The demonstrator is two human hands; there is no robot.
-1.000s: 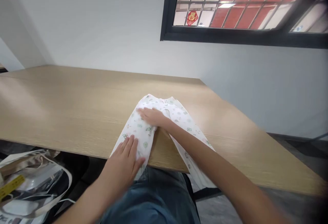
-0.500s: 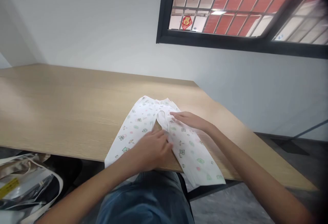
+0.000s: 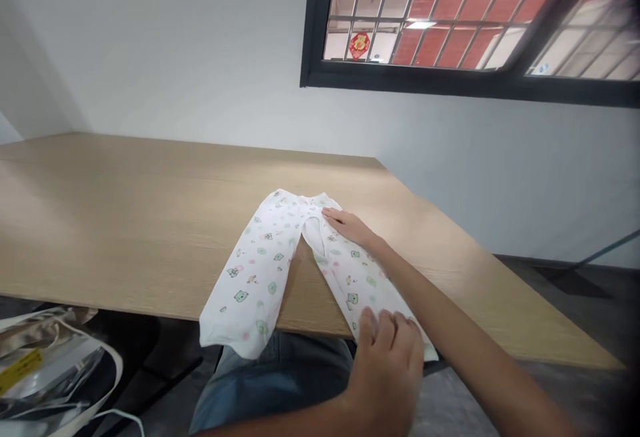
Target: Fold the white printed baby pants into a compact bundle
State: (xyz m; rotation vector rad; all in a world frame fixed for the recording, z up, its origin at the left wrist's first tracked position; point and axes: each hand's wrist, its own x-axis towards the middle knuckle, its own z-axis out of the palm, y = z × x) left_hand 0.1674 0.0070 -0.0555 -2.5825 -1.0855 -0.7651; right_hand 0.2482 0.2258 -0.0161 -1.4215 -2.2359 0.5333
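A pair of small white trousers [image 3: 257, 264] printed with green and pink animal figures lies spread on the wooden table, waist away from me. Both leg ends hang over the near edge. My right hand [image 3: 350, 227] rests flat on the upper part of the right leg, close to the crotch opening, fingers stretched out. Over the lower end of that same leg is my left hand [image 3: 387, 364], its fingers bent and somewhat apart; its thumb is hidden, and I cannot tell whether it touches the cloth.
The light wooden table [image 3: 150, 224] runs far to the left and ends in a slanted edge on the right. A bag [image 3: 55, 370] with packaged items sits at lower left, below the table edge. Behind stand a wall and a barred window [image 3: 430, 24].
My left hand has moved from the crotch gap to the right leg's lower end, uncovering the left leg. My right hand has shifted slightly and now lies flat on the cloth.
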